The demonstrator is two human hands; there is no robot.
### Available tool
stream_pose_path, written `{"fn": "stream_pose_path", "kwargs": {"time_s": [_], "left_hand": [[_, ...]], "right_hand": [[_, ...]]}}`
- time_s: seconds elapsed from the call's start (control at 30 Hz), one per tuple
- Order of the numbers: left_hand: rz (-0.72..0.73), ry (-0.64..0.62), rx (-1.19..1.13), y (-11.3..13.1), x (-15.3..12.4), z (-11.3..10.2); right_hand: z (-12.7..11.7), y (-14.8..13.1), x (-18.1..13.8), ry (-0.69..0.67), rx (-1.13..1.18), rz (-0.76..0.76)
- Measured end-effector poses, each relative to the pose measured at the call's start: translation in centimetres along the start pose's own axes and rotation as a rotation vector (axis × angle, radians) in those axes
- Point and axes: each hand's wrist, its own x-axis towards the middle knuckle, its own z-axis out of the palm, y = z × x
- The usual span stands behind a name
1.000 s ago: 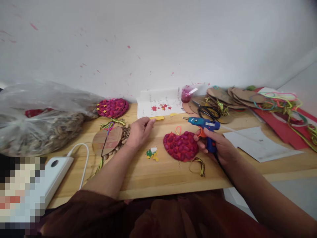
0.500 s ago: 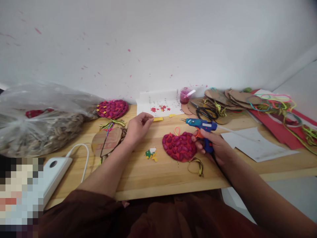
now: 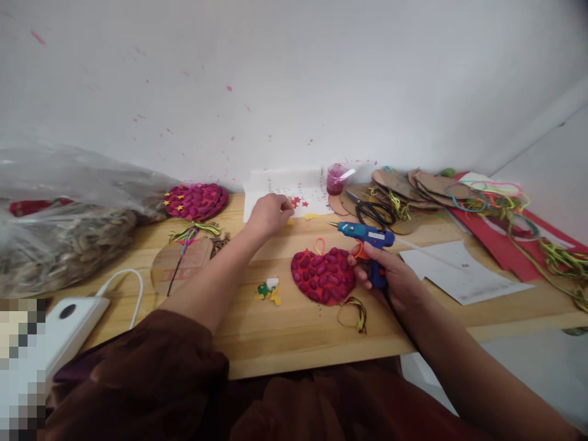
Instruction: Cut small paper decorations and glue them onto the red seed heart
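My right hand [image 3: 383, 269] is wrapped round a blue hot glue gun [image 3: 367, 234], whose nozzle points left above the table. Just below the nozzle lies a heart-shaped piece [image 3: 324, 275] covered in magenta pebble-like bits, with an orange loop at its top and a yellow-green tassel [image 3: 361, 315] beneath. My left hand [image 3: 272, 215] is over the near edge of a white paper sheet [image 3: 257, 184], its fingertips pinched together beside several small red stars [image 3: 298, 202]. Whatever is between those fingertips is too small to make out. Yellow scraps [image 3: 311, 216] lie close by.
A magenta paint cup [image 3: 337, 179] stands against the wall, with black scissors [image 3: 374, 213] and cardboard discs [image 3: 397, 184] to its right. On the left are a plastic bag [image 3: 68, 239], finished magenta pieces [image 3: 197, 203] and a white power bank [image 3: 73, 331]. Green-yellow scraps [image 3: 269, 291] lie mid-table.
My left hand has moved from the yellow strip further back to the red stars, its fingers now pinched there. The glue gun stays in my right hand; the view has shifted slightly right.
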Motion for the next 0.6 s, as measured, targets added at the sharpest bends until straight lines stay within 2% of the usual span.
{"fn": "stream_pose_path", "kwargs": {"time_s": [0.1, 0.17, 0.33, 0.47, 0.6], "left_hand": [[-0.086, 0.085, 0.055, -0.7, 0.8, -0.7], [-0.1, 0.064, 0.045, -0.8, 1.2, -0.8], [0.042, -0.072, -0.085, 1.2, 1.9, 1.2], [0.041, -0.114, -0.097, 3.0, 3.1, 2.7], [0.005, -0.151, -0.125, 3.9, 4.0, 2.9]], "right_hand": [[0.1, 0.0, 0.1, 0.002, 0.006, 0.002], [0.0, 0.1, 0.2, 0.004, -0.002, 0.001], [0.0, 0.2, 0.3, 0.02, 0.017, -0.003], [0.2, 0.0, 0.1, 0.035, 0.026, -0.001], [0.3, -0.1, 0.1, 0.04, 0.021, -0.002]]}}
